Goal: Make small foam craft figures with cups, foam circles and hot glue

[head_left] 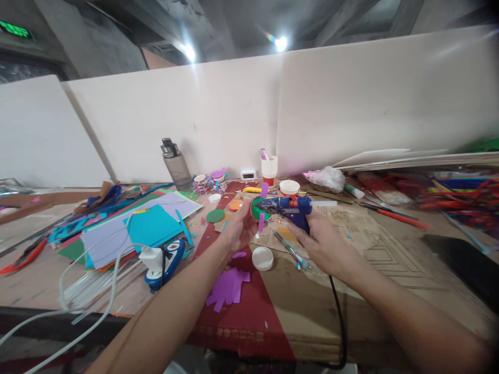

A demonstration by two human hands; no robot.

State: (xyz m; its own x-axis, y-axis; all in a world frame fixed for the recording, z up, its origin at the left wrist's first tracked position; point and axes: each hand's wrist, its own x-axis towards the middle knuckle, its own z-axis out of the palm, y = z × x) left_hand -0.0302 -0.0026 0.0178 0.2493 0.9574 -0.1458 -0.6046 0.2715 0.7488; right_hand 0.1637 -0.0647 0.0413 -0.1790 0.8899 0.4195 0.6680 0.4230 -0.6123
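Note:
Near the middle of the view, my left hand holds a round green piece with a red rim, with purple strips sticking out above and below it. My right hand is wrapped round a blue glue gun, a clear glue stick poking out of its back. The gun's nozzle points left and lies over the green piece; whether it touches cannot be made out. Below them are a white round lid and purple paper strips. A green disc and an orange disc lie left of my left hand.
Coloured paper sheets, a power strip and white cables lie at left. Behind stand a grey bottle, a pen cup and a paper cup. The gun's black cord hangs over the front edge. A black phone-like slab is at right.

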